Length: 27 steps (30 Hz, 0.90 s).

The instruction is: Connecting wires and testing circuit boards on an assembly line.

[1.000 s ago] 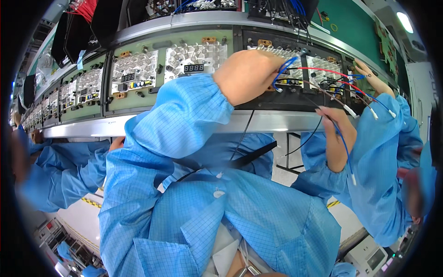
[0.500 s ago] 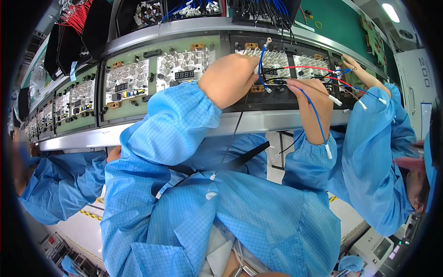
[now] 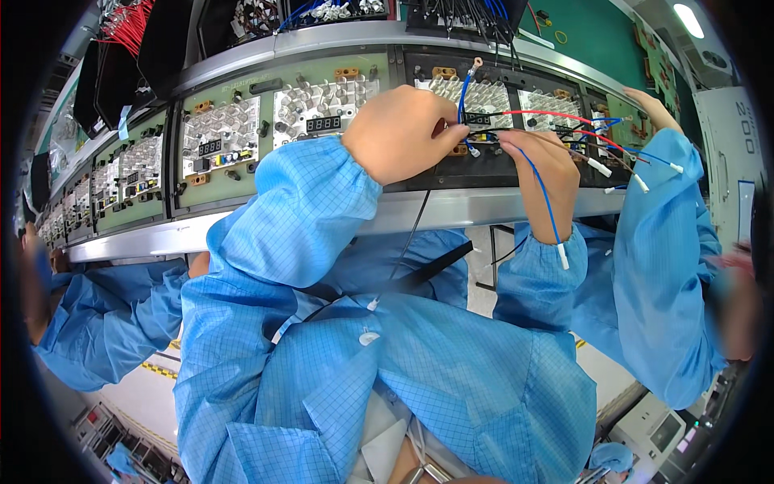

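My left hand (image 3: 407,135) is closed in a pinch above a circuit board (image 3: 484,94) with a dark digit display. A blue wire (image 3: 463,97) with a ring terminal at its upper end runs through its fingertips. My right hand (image 3: 547,168), just to the right, is also pinched, and from its fingertips a second blue wire (image 3: 542,187) hangs down to a white connector (image 3: 563,256). A black wire (image 3: 486,131) stretches between the two hands. The exact grip at the fingertips is partly hidden.
Red wires (image 3: 548,116) and brown ones spread rightward over the neighbouring board. More boards (image 3: 222,133) line the metal-railed bench (image 3: 242,219) to the left. Bins of wires (image 3: 330,12) stand behind. A co-worker's sleeve (image 3: 661,242) and hand reach in at the right; another sleeve (image 3: 113,323) is at left.
My left hand has turned a little and its fingertips have moved slightly right and down along the blue wire. My right hand stays nearly in place. The right co-worker's arm has shifted rightward.
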Tool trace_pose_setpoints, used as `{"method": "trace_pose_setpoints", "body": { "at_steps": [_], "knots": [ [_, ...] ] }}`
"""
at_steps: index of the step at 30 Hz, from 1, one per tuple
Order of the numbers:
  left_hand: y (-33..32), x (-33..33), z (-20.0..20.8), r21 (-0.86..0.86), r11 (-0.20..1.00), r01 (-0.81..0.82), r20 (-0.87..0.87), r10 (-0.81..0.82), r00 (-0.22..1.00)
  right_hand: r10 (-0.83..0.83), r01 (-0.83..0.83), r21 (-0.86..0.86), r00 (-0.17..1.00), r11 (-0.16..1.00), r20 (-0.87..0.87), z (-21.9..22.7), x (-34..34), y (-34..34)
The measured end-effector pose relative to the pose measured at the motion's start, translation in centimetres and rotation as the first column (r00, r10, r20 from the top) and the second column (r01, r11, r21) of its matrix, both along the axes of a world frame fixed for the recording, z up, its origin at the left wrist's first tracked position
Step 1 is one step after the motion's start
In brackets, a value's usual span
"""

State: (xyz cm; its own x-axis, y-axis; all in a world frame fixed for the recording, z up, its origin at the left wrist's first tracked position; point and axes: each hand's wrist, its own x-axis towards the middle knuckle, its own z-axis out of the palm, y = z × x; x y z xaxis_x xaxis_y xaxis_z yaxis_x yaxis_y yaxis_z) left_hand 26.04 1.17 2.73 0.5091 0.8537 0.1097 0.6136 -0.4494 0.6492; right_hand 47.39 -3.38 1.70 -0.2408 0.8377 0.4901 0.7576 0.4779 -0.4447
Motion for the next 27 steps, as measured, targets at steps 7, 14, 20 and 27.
{"method": "trace_pose_setpoints", "body": {
  "at_steps": [7, 14, 20, 27],
  "knots": [
    [0.2, 0.3, -1.4, 0.106, 0.994, -0.015, 0.047, 0.010, 0.999, -0.011, 0.011, -0.026, 1.000, 1.000, 0.017, 0.1, 0.1, 0.0],
    [-0.3, 0.2, -1.0, 0.116, 0.993, 0.037, -0.019, -0.035, 0.999, 0.002, -0.003, 0.029, 0.999, 1.000, 0.040, -0.2, 0.3, -0.1],
    [-1.2, -3.5, 1.0, 0.210, 0.978, 0.006, 0.054, -0.018, 0.998, -0.053, 0.052, 0.016, 0.997, 0.999, 0.054, -0.1, 0.4, 0.0],
    [-4.9, -8.4, 2.9, 0.046, 0.981, -0.189, 0.129, 0.182, 0.975, -0.124, 0.118, 0.053, 0.983, 0.992, 0.132, 0.6, 0.0, -0.2]
  ]
}}
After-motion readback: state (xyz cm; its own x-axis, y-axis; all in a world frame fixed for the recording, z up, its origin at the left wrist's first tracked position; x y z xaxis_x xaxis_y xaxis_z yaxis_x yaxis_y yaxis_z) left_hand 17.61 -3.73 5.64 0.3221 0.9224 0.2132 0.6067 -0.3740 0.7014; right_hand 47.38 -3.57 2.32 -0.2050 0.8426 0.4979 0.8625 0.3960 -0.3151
